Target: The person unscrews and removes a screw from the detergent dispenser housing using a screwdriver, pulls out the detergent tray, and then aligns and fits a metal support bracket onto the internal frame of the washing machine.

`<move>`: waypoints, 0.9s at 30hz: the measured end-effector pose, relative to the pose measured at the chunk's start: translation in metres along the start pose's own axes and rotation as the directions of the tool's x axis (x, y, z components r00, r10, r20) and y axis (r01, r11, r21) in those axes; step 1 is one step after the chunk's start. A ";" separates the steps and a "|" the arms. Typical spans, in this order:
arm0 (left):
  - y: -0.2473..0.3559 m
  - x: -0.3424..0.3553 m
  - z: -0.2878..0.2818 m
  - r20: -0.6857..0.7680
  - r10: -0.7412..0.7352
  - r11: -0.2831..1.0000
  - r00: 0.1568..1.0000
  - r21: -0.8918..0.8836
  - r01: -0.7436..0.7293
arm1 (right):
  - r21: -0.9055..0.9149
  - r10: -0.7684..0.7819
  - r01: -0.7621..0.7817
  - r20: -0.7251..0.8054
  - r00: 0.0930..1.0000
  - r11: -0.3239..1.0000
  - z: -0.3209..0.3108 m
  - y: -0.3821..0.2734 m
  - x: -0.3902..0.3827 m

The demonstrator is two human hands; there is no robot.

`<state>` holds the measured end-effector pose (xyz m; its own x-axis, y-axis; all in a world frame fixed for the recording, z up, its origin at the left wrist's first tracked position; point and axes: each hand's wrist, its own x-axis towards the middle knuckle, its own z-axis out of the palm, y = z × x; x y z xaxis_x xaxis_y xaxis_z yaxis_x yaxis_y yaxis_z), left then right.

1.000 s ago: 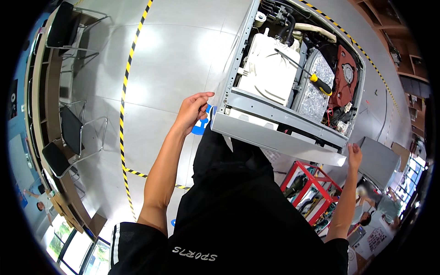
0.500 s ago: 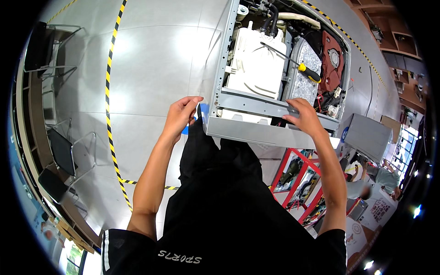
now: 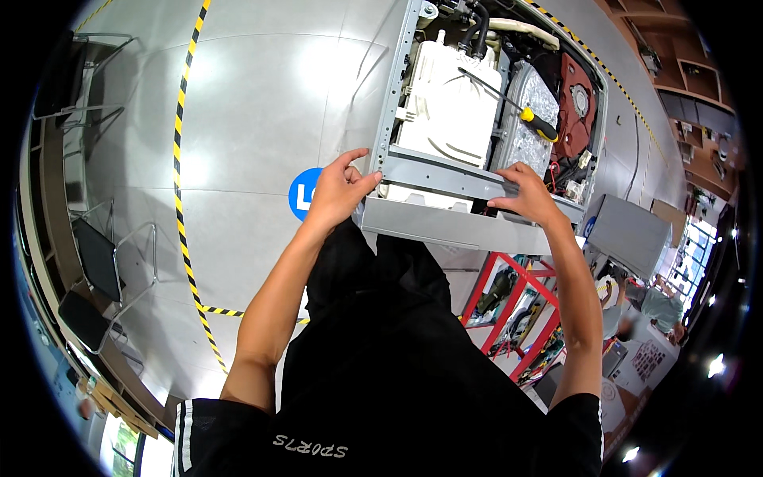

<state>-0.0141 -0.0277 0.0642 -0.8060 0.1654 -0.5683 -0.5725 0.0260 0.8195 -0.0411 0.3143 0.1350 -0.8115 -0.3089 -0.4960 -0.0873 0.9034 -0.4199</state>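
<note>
In front of me stands a grey metal appliance cabinet (image 3: pixel 469 229) with its top off, apparently a washing machine. My left hand (image 3: pixel 340 189) is at its near left corner, fingers spread apart and thumb tip touching or very close to the side frame (image 3: pixel 389 103). Toward the right, my right hand (image 3: pixel 528 193) is closed over the flat metal crossbar (image 3: pixel 445 176), fingers on the far side and thumb on the near side. Beyond the bar sits a white plastic housing (image 3: pixel 445 103). A screwdriver (image 3: pixel 539 125) with a yellow and black handle lies across the inner parts.
Black hoses (image 3: pixel 479 32) and a red-brown part (image 3: pixel 576 103) fill the cabinet's far and right sides. A red-framed rack (image 3: pixel 517 298) stands at the near right, with a grey box (image 3: pixel 628 230) behind it. Chairs (image 3: pixel 95 254) line the left, beyond striped floor tape (image 3: pixel 180 159).
My left hand has moved right and slightly up to the cabinet corner, and its pinched fingers have spread. More of the blue floor disc shows. My right hand stays at the crossbar.
</note>
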 end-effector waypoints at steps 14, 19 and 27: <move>0.013 -0.002 -0.001 -0.062 0.006 1.000 0.998 -0.001 -0.006 | -0.026 -0.174 0.172 -0.073 0.982 0.985 0.005 0.010 -0.007; 0.011 -0.008 -0.009 -0.073 0.015 0.999 0.997 -0.043 -0.018 | 0.031 -0.118 0.127 -0.197 0.973 0.991 0.003 -0.010 -0.016; 0.050 -0.027 -0.012 0.182 -0.133 0.943 0.974 -0.278 0.181 | -0.287 -0.413 0.315 -0.401 0.818 0.904 0.002 -0.036 -0.030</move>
<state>-0.0227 -0.0431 0.1193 -0.6814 0.3371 -0.6496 -0.7279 -0.2198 0.6495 -0.0124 0.2904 0.1632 -0.8594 -0.5061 0.0729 -0.5010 0.8050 -0.3177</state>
